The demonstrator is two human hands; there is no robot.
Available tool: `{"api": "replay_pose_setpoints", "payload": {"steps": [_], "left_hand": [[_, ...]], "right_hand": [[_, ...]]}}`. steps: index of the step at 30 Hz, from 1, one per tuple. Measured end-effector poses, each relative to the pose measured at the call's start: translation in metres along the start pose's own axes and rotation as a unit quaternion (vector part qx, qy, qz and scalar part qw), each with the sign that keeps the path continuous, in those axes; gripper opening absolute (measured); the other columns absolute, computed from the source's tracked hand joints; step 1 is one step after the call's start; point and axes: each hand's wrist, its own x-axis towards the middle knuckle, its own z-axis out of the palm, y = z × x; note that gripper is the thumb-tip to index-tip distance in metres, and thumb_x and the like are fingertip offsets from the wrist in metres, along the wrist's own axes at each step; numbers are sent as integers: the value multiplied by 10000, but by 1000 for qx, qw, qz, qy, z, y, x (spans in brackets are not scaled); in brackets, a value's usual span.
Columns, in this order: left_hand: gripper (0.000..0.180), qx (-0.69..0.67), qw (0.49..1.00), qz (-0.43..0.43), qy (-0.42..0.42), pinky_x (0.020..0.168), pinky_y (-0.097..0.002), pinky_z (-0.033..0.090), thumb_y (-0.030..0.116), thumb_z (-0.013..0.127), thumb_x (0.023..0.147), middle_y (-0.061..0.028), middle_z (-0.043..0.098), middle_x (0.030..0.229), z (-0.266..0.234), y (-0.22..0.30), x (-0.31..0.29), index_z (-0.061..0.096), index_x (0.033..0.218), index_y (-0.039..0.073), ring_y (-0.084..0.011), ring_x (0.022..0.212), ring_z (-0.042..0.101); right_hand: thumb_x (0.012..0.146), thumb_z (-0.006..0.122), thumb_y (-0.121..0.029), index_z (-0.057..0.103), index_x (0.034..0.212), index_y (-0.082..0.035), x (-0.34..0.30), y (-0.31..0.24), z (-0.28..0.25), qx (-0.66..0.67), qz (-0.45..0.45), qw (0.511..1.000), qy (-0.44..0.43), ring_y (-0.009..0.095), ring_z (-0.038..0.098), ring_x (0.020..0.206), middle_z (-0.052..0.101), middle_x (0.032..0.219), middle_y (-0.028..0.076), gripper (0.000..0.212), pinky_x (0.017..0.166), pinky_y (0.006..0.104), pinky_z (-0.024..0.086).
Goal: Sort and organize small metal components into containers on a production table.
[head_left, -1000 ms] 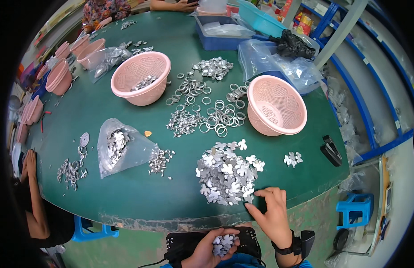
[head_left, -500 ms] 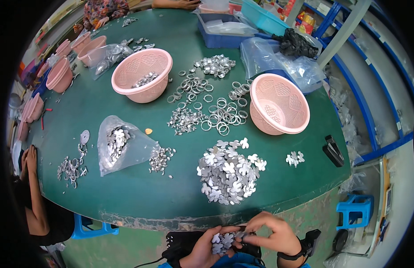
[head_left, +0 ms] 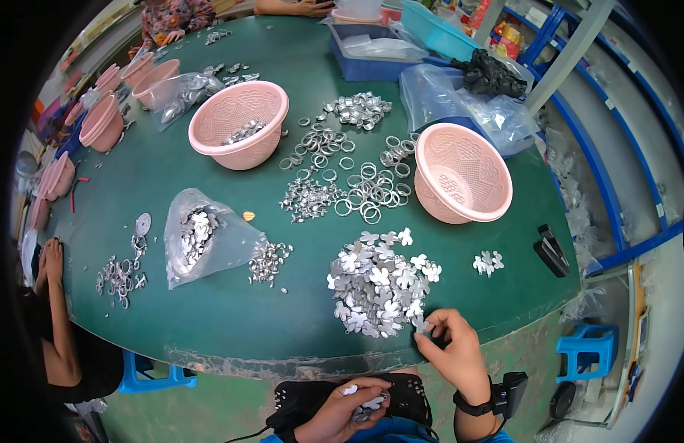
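A cluster of small silver flower-shaped metal pieces [head_left: 371, 404] is cupped in my left hand [head_left: 343, 413], low over my lap in front of the table edge. My right hand [head_left: 453, 350] is at the near right side of a large pile of the same pieces [head_left: 379, 284]. Its thumb and fingertips pinch one flower-shaped metal piece [head_left: 420, 323] at the rim of that pile. A few more of these pieces [head_left: 488, 263] lie apart on the right, left of a black stapler [head_left: 551, 252].
Two pink baskets [head_left: 464, 173] [head_left: 239, 124] stand beyond the pile, with metal rings [head_left: 371, 188] heaped between them. A clear bag [head_left: 209, 240] of metal pieces lies left. Blue stools [head_left: 585, 350] stand beside the green table [head_left: 231, 325]. Another person's arm [head_left: 58, 317] rests at the left edge.
My right hand has moved from beside my left hand up to the pile's near right edge. My left hand has curled further around its pieces. The view has shifted slightly.
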Motion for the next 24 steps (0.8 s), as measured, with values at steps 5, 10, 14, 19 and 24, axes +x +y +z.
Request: {"api": "replay_pose_setpoints", "payload": {"steps": [5, 10, 14, 19, 24], "left_hand": [[193, 25, 1000, -11, 6, 391, -228, 322, 99, 476, 842, -156, 538, 810, 3, 2, 1, 538, 993, -4, -195, 591, 508], [276, 53, 998, -20, 4, 392, -225, 333, 179, 392, 872, -149, 545, 806, -1, 4, 3, 537, 995, -21, -196, 618, 519], [426, -2, 999, -19, -50, 394, -231, 347, 310, 303, 885, -147, 552, 810, 2, 6, 3, 545, 989, -25, -205, 640, 525], [439, 33, 999, -35, -12, 406, -239, 356, 318, 301, 879, -149, 555, 812, -2, 5, 6, 550, 981, -28, -219, 644, 529], [390, 53, 998, -24, -12, 415, -242, 363, 279, 338, 873, -150, 553, 826, -2, 3, 6, 547, 971, -36, -219, 654, 532]], "right_hand": [[714, 593, 8, 540, 807, -30, -7, 15, -9, 84, 34, 996, -14, 58, 448, 556, 523, 723, 22, 114, 482, 182, 351], [690, 617, -62, 582, 834, -36, -10, 9, -25, -45, -103, 991, -69, 242, 515, 750, 556, 819, 84, 151, 661, 315, 424], [688, 635, -89, 581, 879, -47, -13, 6, -32, -74, -106, 986, -107, 262, 496, 815, 544, 885, 87, 202, 708, 327, 412], [685, 657, -122, 530, 921, -29, -10, 8, -16, -125, -149, 979, -56, 279, 473, 807, 522, 879, 102, 284, 686, 336, 399], [694, 645, -102, 521, 901, -22, -10, 8, -14, -100, -124, 985, -62, 277, 476, 763, 519, 825, 106, 254, 663, 341, 403]]}}
